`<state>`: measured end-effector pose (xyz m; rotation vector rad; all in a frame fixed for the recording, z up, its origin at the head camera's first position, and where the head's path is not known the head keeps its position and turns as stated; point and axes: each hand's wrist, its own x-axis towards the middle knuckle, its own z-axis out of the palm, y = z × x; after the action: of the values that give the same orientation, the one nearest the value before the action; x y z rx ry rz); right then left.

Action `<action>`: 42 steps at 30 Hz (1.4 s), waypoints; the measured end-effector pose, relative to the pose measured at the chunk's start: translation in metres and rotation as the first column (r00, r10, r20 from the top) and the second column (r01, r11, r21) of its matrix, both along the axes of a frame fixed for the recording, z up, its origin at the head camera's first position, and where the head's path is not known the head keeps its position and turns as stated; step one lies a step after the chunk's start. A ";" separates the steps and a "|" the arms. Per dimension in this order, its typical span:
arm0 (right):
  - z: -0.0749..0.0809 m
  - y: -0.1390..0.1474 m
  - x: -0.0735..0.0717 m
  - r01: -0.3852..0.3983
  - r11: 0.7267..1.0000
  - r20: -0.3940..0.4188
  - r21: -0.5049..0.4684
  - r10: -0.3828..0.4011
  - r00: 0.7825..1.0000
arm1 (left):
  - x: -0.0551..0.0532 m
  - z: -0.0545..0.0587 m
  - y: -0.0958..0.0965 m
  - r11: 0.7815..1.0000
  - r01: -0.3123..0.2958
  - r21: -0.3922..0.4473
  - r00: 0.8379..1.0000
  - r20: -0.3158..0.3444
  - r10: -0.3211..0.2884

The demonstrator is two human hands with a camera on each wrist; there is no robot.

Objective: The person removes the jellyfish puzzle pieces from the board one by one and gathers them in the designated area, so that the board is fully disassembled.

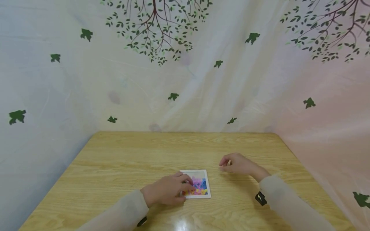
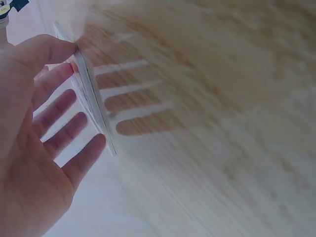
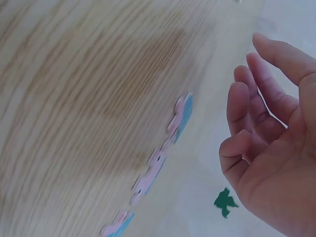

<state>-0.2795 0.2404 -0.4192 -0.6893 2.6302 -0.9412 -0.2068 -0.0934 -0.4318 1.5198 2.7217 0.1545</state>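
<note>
A small square picture in a white frame [image 1: 208, 184], printed in pink, blue and yellow, lies flat near the front of the table. My left hand [image 1: 169, 190] rests over its left side with fingers spread, covering part of the print. In the left wrist view, the fingertips [image 2: 74, 98] touch the picture's face, and the thumb is right at one edge. My right hand [image 1: 240, 165] hovers to the right of the picture, fingers loosely curved and holding nothing. Pink and blue jigsaw pieces [image 3: 150, 175] lie in a broken row on the wood in the right wrist view.
The wood-grain table [image 1: 130, 150] reaches back to a pale cloth [image 1: 138, 86] printed with branches and green leaf shapes. The cloth also closes off both sides. A dark strap [image 1: 261, 198] is at the right wrist.
</note>
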 end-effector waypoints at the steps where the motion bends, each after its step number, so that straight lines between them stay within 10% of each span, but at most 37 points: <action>1: 0.000 -0.003 0.001 -0.022 1.000 -0.011 0.000 0.022 1.000 | 0.000 0.000 0.000 1.000 0.001 -0.001 1.000 0.006 -0.001; 22: -0.008 -0.052 0.026 -0.193 0.981 -0.002 -0.008 0.193 0.981 | -0.003 -0.001 0.004 0.999 -0.038 -0.028 0.987 0.152 0.042; 42: -0.011 -0.067 0.034 -0.235 0.968 -0.035 0.084 0.239 0.970 | 0.003 0.000 0.009 1.000 0.020 0.011 0.997 0.074 -0.021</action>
<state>-0.2457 0.1737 -0.4304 -0.9892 2.5339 -0.7567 -0.2035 -0.0847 -0.4314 1.5120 2.6521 0.2199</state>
